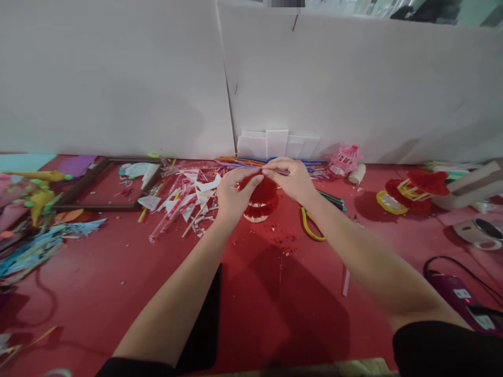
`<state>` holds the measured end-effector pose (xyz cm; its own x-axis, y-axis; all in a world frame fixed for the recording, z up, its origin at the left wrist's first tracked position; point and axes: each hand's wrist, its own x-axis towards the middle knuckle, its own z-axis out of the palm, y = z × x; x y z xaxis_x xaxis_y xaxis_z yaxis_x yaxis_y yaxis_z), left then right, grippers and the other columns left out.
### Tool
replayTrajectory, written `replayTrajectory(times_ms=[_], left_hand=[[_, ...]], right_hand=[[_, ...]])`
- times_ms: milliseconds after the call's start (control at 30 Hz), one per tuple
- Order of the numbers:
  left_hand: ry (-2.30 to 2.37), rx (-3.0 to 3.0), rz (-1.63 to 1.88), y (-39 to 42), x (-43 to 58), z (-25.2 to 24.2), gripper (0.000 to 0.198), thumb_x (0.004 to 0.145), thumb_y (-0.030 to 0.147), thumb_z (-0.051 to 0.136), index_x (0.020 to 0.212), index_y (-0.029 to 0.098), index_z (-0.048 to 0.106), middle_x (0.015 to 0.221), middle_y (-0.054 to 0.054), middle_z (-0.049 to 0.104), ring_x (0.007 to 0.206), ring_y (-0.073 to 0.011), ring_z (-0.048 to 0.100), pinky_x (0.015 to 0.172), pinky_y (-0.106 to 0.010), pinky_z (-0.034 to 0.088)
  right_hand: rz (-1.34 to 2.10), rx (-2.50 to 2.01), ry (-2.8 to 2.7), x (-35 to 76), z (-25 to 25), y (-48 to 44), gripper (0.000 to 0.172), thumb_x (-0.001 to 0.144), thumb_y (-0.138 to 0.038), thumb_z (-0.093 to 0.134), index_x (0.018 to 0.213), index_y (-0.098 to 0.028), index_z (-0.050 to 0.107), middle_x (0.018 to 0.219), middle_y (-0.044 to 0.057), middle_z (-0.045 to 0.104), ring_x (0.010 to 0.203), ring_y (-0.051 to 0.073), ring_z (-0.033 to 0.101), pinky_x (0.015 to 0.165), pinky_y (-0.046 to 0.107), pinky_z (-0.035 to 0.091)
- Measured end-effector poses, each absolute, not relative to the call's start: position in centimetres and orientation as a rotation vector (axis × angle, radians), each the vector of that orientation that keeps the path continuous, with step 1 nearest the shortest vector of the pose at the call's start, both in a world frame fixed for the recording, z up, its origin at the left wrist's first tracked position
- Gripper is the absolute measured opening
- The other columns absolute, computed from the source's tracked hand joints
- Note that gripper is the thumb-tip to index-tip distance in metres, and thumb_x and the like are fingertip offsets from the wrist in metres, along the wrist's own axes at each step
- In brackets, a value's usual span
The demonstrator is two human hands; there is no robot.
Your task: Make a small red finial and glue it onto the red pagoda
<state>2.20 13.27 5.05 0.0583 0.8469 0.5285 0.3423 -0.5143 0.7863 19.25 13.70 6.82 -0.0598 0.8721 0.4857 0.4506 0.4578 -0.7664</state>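
Note:
My left hand [234, 193] and my right hand [291, 179] meet fingertip to fingertip, each in a pinch. Whatever lies between the fingers is too small to make out. Right under them stands a red fuzzy craft model [261, 201] with a pale base, its upper part partly covered by my hands. Behind the hands, a bundle of coloured pipe cleaners [231, 161] lies along the wall. Small red and pale scraps [283, 243] are scattered in front of the model. Beside my right forearm is a yellow curved handle [308, 226].
Left of the model are paper and plastic scraps [188, 201] and a dark frame [106, 207]. A pink model [346, 158], a red-and-yellow model [412, 191], a mug [477, 233] and a purple power strip [451, 296] stand right. A black flat device [206, 330] lies under my left forearm.

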Motion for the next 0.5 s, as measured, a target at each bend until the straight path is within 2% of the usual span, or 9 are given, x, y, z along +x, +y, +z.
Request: replayTrajectory(times_ms=[200,367,433,500], left_hand=[[1.148,1.878,1.47,13.4,2.2,4.9,0.011,0.087,0.033,0.07,0.093,0.028,0.078,0.1,0.0,0.081,0.096,-0.02,0.074,0.095,-0.04,0.057],[1.134,1.903,1.466,13.3,2.3,5.2,0.01,0.087,0.032,0.07,0.088,0.028,0.078,0.095,-0.001,0.081,0.094,-0.0205,0.073,0.099,-0.043,0.053],[1.112,1.901,1.45,13.6,2.4,5.2,0.011,0.086,0.035,0.071,0.088,0.027,0.078,0.095,-0.002,0.08,0.094,-0.0212,0.073,0.1,-0.043,0.052],[1.074,1.887,1.433,14.0,2.4,4.9,0.021,0.085,0.042,0.072,0.097,0.026,0.076,0.102,-0.003,0.079,0.1,-0.0222,0.072,0.099,-0.042,0.052]], right_hand=[[0.479,-1.137,-1.703,19.0,6.0,13.5,0.007,0.083,-0.025,0.07,0.08,-0.024,0.076,0.095,0.003,0.077,0.097,0.02,0.069,0.099,0.04,0.051],[0.508,-1.123,-1.675,19.0,5.9,13.1,0.008,0.085,-0.028,0.069,0.082,-0.024,0.076,0.096,0.003,0.077,0.099,0.02,0.068,0.101,0.04,0.05],[0.542,-1.13,-1.635,19.1,5.5,13.2,0.012,0.086,-0.033,0.067,0.087,-0.024,0.076,0.098,0.003,0.077,0.102,0.021,0.068,0.101,0.04,0.049],[0.58,-1.154,-1.565,19.3,4.7,13.4,0.021,0.09,-0.04,0.062,0.094,-0.025,0.076,0.105,0.003,0.077,0.106,0.02,0.068,0.103,0.039,0.049]])
